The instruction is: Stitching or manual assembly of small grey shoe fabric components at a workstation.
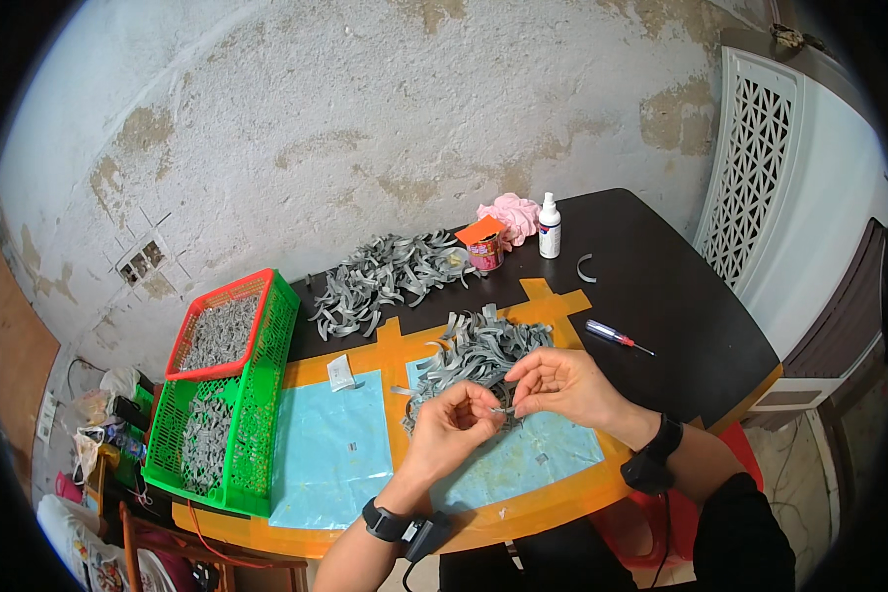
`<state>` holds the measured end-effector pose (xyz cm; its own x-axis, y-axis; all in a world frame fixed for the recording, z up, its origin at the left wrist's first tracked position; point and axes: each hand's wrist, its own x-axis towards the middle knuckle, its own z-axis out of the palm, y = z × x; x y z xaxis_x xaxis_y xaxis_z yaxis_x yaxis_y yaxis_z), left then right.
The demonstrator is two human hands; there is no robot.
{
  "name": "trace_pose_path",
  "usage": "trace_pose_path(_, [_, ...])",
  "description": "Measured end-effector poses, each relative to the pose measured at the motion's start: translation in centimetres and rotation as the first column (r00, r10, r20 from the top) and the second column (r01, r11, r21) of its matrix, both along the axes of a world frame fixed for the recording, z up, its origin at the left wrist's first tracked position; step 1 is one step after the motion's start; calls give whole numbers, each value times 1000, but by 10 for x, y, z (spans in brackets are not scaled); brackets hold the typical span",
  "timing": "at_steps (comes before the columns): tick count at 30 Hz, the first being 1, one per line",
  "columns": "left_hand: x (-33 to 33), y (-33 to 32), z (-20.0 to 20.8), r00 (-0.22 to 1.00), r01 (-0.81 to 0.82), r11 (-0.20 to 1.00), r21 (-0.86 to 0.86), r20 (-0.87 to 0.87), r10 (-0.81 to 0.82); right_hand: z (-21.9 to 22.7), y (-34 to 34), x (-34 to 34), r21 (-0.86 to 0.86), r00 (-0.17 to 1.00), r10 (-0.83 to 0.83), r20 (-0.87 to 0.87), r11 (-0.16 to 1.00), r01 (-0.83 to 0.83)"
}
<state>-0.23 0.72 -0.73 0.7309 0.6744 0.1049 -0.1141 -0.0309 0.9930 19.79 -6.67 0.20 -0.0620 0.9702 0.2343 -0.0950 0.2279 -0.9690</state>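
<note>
My left hand [452, 426] and my right hand [568, 389] meet over the near side of the table. The fingertips of both are pinched together on a small grey piece [504, 409], which spans the short gap between them. Its exact kind is too small to make out, and the fingers cover its ends. Just beyond the hands lies a heap of curved grey strips [483, 347], partly hidden by them. Under the hands is a light blue sheet [533, 462] edged with orange-yellow tape [607, 464]. A dark band sits on each wrist.
More curved grey strips [380, 279] are piled toward the wall. A green basket [259, 434] and a red basket [199, 373], both with small grey pieces, stand at the left. A screwdriver [617, 336], white spray bottle [550, 229], tin [484, 254] and pink cloth [515, 213] are on the table.
</note>
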Motion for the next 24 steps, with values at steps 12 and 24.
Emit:
trace_pose_path(12, [2,-5,2,1000,-1,1000,2,-27,1,-9,3,1,-38,999,24,31,999,-23])
trace_pose_path(24, [-1,1,2,991,-45,995,85,-125,56,-9,-1,-8,-59,999,29,-18,998,-30])
